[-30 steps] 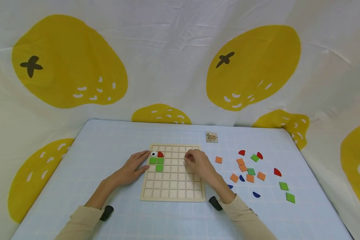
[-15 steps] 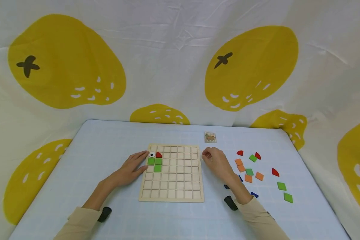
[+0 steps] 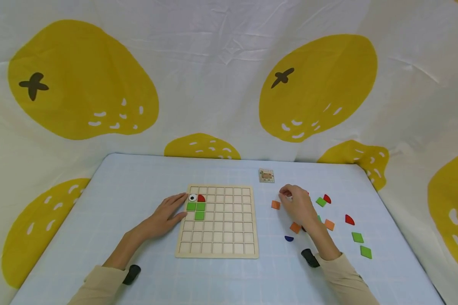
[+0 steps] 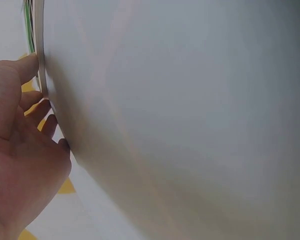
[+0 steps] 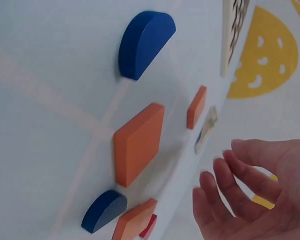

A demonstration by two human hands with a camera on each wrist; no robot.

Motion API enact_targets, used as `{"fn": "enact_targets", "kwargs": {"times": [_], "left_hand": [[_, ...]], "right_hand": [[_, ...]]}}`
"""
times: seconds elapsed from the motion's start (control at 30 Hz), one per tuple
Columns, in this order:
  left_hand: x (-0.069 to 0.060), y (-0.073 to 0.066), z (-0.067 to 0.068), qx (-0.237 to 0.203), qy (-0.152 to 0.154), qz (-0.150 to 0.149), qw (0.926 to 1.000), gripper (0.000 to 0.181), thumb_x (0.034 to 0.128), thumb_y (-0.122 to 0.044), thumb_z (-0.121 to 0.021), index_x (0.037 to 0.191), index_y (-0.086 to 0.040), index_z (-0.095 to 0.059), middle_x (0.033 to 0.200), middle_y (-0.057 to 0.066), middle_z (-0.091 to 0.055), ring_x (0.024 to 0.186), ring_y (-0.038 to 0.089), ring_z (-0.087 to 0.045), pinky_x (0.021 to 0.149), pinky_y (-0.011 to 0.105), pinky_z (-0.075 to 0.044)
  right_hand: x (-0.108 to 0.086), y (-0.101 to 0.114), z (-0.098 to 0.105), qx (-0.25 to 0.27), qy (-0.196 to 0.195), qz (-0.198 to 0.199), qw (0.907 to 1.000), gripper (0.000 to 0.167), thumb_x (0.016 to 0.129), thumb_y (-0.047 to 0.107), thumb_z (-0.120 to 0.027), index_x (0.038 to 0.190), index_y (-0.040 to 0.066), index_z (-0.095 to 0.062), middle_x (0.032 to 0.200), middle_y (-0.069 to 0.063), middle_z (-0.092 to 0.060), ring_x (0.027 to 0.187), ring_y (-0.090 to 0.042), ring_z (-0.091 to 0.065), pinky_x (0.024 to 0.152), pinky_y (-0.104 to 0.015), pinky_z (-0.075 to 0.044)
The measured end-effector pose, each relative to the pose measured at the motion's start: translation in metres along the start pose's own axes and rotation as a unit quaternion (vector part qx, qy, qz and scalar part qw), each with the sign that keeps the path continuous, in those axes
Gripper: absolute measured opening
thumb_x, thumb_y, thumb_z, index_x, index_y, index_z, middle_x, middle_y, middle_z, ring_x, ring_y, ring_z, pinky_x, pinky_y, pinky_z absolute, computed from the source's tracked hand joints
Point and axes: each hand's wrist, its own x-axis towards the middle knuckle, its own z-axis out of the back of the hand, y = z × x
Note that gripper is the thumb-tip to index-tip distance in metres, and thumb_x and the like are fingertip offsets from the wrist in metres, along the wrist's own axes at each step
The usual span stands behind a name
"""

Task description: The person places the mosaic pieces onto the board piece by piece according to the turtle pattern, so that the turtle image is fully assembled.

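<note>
A wooden grid board (image 3: 224, 250) lies flat, with a white eye piece (image 3: 192, 198), a red quarter piece (image 3: 201, 198) and several green squares (image 3: 200, 215) in its upper left cells. My left hand (image 3: 161, 218) rests at the board's left edge, fingers extended; the left wrist view shows thumb and fingertips at that edge (image 4: 39, 30). To the right of the board, my right hand (image 3: 298, 206) hovers over the table, fingers bent, with nothing seen between them. In the right wrist view the hand (image 5: 250, 190) is near orange squares (image 5: 140, 142) and blue half-round pieces (image 5: 145, 42).
A small picture card (image 3: 266, 176) lies behind the board's right corner. Around and right of my right hand are loose orange squares (image 3: 275, 205), red quarter pieces (image 3: 349, 220), green pieces (image 3: 365, 252) and a blue half-round (image 3: 289, 238). A patterned cloth hangs behind the table.
My right hand has moved right, from above the board to the scattered pieces, uncovering the board's right side. My left hand stays at the board's edge. The view has shifted slightly.
</note>
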Motion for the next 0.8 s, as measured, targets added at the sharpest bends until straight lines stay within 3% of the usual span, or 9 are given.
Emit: {"fn": "enact_targets", "kwargs": {"times": [0.23,0.43,0.8], "left_hand": [[0.0,0.0,-0.001,-0.001,0.001,0.003,1.0,0.064,0.1064,-0.025,-0.059,0.16,-0.002,-0.032,0.164,0.02,-0.032,0.149,0.044,-0.026,0.117,0.065,-0.027],[0.0,0.001,-0.001,0.002,-0.001,0.002,1.0,0.064,0.1064,-0.025,-0.059,0.16,-0.003,-0.032,0.164,0.02,-0.032,0.149,0.044,-0.027,0.117,0.065,-0.027],[0.0,0.002,-0.002,-0.001,-0.003,0.003,1.0,0.065,0.1063,-0.026,-0.059,0.16,-0.003,-0.032,0.164,0.02,-0.032,0.149,0.043,-0.026,0.117,0.065,-0.027]], "right_hand": [[0.001,-0.021,0.014,0.005,-0.013,-0.043,0.999,0.02,0.102,0.012,-0.064,0.116,-0.002,-0.069,0.109,-0.019,-0.067,0.1,-0.033,-0.059,0.094,-0.05,-0.054],[0.003,-0.035,0.027,-0.014,-0.03,-0.024,0.9992,0.023,0.1,0.008,-0.066,0.117,-0.008,-0.067,0.11,-0.026,-0.067,0.099,-0.038,-0.06,0.093,-0.054,-0.054],[0.006,-0.052,0.03,-0.026,0.015,-0.071,0.997,0.036,0.102,0.008,-0.063,0.132,-0.011,-0.059,0.129,-0.033,-0.056,0.114,-0.046,-0.052,0.105,-0.061,-0.045]]}}
